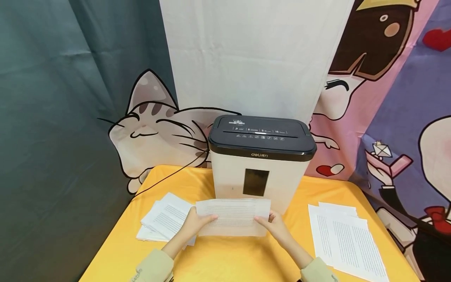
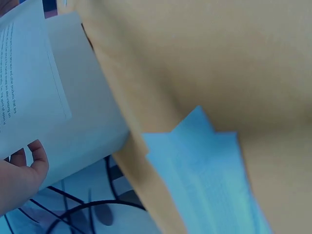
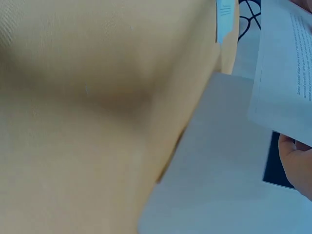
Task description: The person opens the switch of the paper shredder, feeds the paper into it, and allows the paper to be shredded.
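Note:
A printed sheet of paper is stretched sideways between both hands, in front of the paper shredder. My left hand pinches its left end, thumb on the near face. At the opposite end my right hand grips the edge the same way. In the left wrist view, curled fingers of the left hand show at the sheet's edge. The right wrist view has the right hand at the sheet's corner, over the shredder's dark window. The shredder's top slot lies above and behind the sheet.
A pile of printed sheets lies on the yellow tablecloth at the left. More printed sheets are spread at the right. A thin black cord runs left of the shredder. Printed cloth hangs behind the table.

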A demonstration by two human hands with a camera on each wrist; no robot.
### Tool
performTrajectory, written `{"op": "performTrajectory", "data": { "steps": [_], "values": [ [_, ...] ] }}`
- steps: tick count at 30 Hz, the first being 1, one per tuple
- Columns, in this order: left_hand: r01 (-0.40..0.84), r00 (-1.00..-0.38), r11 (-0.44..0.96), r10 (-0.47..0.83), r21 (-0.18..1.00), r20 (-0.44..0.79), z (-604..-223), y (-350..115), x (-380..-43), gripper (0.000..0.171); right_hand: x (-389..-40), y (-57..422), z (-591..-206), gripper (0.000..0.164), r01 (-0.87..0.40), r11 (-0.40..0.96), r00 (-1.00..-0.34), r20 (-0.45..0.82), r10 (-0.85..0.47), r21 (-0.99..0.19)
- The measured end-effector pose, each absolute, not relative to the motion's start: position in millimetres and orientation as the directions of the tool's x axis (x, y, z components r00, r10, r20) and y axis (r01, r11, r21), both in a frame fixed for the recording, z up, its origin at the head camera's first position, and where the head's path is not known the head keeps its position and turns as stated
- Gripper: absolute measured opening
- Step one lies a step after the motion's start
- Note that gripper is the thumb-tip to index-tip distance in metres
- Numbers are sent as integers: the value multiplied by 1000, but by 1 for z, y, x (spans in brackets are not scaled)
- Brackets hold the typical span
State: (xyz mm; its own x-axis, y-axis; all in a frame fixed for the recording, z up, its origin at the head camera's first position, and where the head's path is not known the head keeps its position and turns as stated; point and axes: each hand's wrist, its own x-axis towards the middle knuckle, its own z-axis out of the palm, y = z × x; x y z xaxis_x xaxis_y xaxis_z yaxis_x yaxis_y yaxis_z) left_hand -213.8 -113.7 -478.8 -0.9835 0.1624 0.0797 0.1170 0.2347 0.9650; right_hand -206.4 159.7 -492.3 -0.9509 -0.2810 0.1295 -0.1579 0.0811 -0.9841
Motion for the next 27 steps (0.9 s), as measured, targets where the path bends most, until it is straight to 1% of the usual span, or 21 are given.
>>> {"op": "performTrajectory", "data": {
  "steps": [1,3,7,13,19,27],
  "values": [
    [146,-978,225,182,963,105,-471,-113,-213,35,-207,161,-489,35,-173,89,-945,140,-296,-981],
    [192,-966,236,219,953,140,-455,-113,-209,35,-206,164,-482,35,-196,103,-933,153,-327,-975],
    [220,-948,279,286,935,138,-432,-114,-204,37,-204,168,-470,36,-213,105,-921,164,-353,-971],
    [248,-919,313,375,917,120,-415,-116,-202,32,-199,171,-458,34,-241,101,-919,194,-342,-965],
    [275,-890,300,438,913,124,-402,-116,-202,36,-196,174,-443,32,-279,101,-908,228,-350,-955],
    [334,-858,336,496,881,136,-397,-119,-216,38,-193,179,-417,30,-313,145,-905,248,-347,-939]
  ]
}}
